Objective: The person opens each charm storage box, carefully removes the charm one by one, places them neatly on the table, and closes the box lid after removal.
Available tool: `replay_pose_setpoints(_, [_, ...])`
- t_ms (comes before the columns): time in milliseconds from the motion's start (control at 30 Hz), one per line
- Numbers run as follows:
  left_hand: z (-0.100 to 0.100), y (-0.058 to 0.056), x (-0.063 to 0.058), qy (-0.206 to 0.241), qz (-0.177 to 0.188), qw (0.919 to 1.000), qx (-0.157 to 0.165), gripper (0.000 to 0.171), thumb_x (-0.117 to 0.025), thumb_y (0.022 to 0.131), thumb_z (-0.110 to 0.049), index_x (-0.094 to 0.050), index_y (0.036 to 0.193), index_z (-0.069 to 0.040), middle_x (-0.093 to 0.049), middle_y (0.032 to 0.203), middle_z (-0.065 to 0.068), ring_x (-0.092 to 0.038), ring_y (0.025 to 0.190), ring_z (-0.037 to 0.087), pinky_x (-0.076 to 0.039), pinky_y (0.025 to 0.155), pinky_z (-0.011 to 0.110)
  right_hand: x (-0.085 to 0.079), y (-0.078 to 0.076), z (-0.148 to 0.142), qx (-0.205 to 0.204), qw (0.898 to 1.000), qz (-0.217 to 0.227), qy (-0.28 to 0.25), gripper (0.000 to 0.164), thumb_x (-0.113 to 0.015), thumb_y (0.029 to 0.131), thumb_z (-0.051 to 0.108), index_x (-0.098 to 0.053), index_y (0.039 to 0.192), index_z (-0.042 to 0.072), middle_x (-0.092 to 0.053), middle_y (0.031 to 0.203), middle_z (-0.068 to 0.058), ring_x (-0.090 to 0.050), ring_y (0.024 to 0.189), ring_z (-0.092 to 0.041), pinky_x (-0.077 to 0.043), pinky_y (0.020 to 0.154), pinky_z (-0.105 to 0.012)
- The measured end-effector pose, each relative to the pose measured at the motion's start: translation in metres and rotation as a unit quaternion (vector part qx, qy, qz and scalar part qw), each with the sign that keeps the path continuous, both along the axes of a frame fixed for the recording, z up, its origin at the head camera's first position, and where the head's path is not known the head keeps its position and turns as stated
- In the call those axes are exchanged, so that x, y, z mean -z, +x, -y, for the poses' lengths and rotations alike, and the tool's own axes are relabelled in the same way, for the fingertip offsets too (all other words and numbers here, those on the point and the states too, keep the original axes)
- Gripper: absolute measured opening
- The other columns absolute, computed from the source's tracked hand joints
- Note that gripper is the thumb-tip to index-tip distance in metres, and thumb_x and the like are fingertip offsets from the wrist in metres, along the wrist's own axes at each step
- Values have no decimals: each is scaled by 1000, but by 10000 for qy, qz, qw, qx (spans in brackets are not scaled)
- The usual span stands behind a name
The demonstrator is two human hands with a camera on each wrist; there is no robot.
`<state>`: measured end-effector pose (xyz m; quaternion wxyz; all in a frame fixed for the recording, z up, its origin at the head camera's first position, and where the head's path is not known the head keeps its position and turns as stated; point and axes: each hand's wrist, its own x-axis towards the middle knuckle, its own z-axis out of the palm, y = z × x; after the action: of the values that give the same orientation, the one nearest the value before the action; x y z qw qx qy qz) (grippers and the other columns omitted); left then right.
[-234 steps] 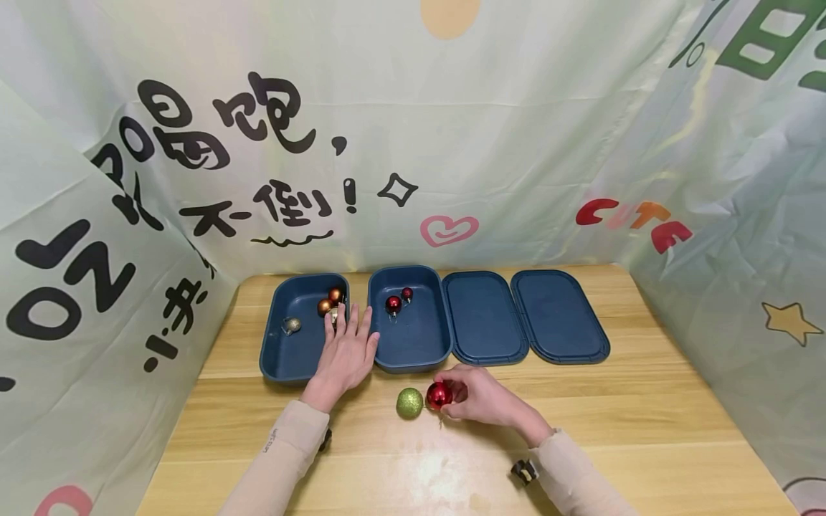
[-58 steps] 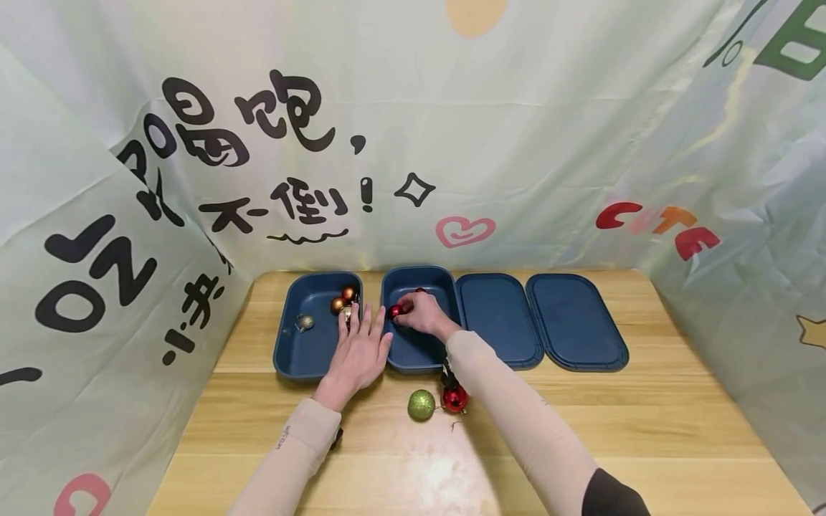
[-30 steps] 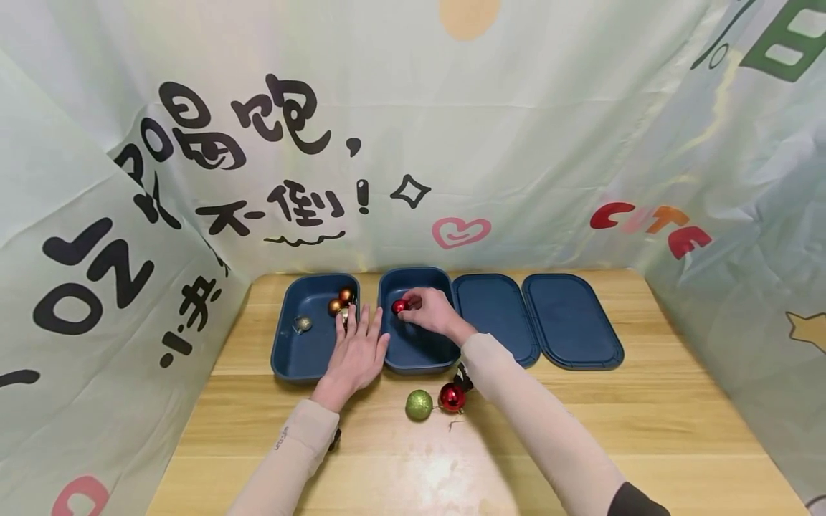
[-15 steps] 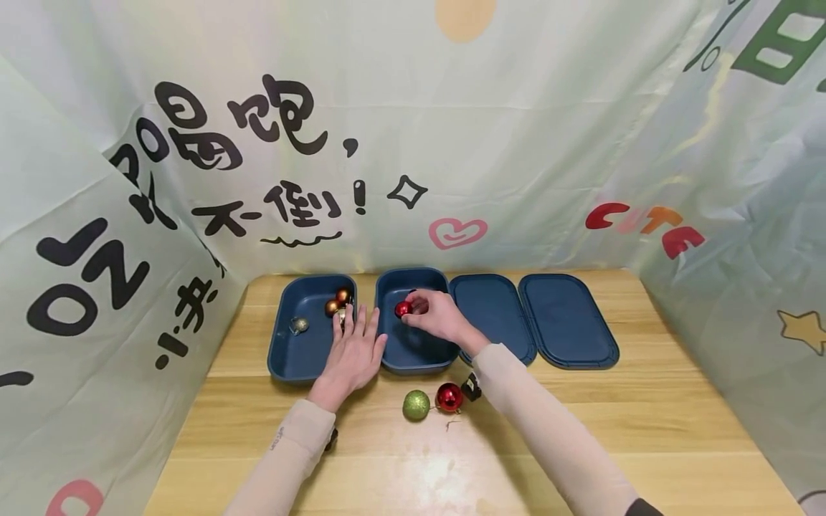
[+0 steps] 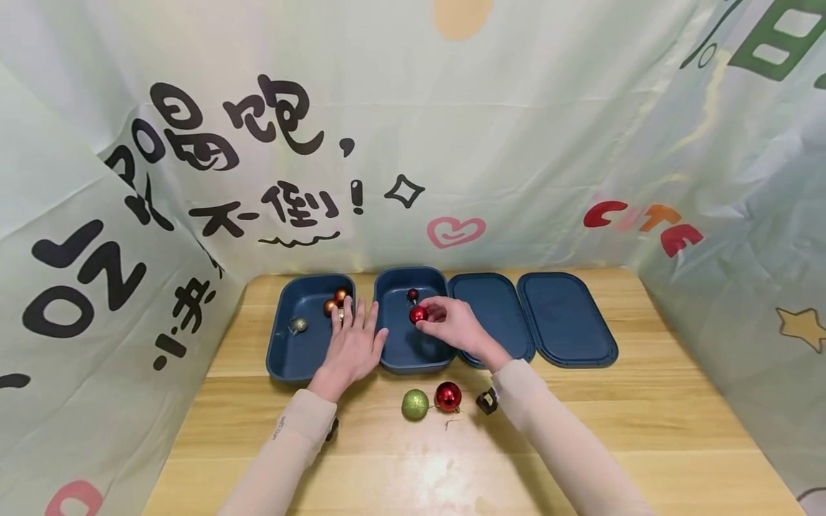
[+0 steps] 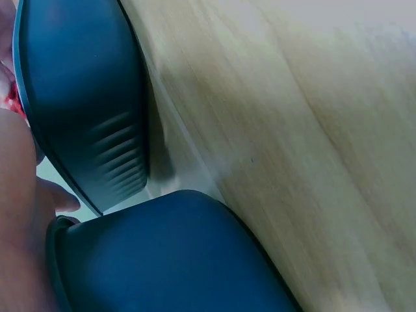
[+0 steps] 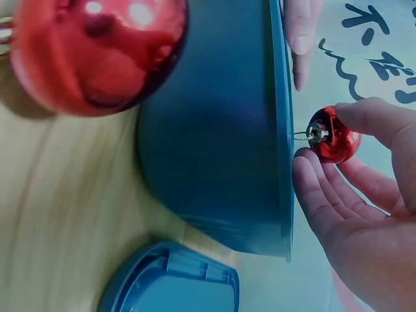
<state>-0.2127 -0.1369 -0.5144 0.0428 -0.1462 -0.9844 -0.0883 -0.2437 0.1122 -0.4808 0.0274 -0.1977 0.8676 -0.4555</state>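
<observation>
Head view: two open blue boxes stand side by side on the wooden table [image 5: 613,430], a narrow gap between them. The left box [image 5: 290,362] holds four small balls: a pale glittery ball [image 5: 299,325] out by itself towards the left, an upper copper ball [image 5: 341,294] and a lower copper ball [image 5: 330,307] close together near the right wall, and a gold ball [image 5: 342,313] partly covered by fingers. The left hand [image 5: 351,351] lies across that box's right side, fingers straight and spread; whether they touch the gold ball cannot be told.

Over the right box [image 5: 409,355], the right hand [image 5: 463,328] pinches a red ball [image 5: 419,314] between thumb and fingers. In the right wrist view its metal cap and wire loop point towards the box rim. A smaller dark red ball [image 5: 413,294] lies inside the same box, near the back.

Beside this box, the near lid [image 5: 492,315] and the far lid [image 5: 568,319] lie flat in a row. Nearer the person, a green glitter ball [image 5: 415,405] and a big red ball [image 5: 448,396] rest on the tabletop, just beside each other.
</observation>
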Motion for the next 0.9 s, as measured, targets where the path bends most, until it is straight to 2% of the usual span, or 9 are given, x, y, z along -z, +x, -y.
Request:
replay_pose_setpoints(133, [1,-1,1,-53,148,9999,-20,64,-32,115,-44,-28,167,-8,-21,173,26,-9,162,51,-5,129,69,-1,10,-8,19,10000,33,-38,39,-82,92,19,-72,127,5,-78,103,-10,-73,91,-19,-60,83,-36])
replay_pose_setpoints(667, [1,-2,4,59,163,9998,6,66,-30,115,-45,-26,168,-7,-20,174,24,-9,162,50,-5,129,68,-7,37,-31,115,9996,43,-245,36,-82,91,17,-73,124,6,-76,104,-9,-71,91,-18,-59,81,-24])
replay_pose_setpoints(900, [3,-2,7,157,108,9998,60,66,-31,114,-44,-26,168,-6,-21,174,24,-7,163,49,-3,129,68,-4,47,-39,159,9993,72,-341,35,-83,90,15,-73,123,5,-76,105,-10,-71,92,-18,-61,82,-31])
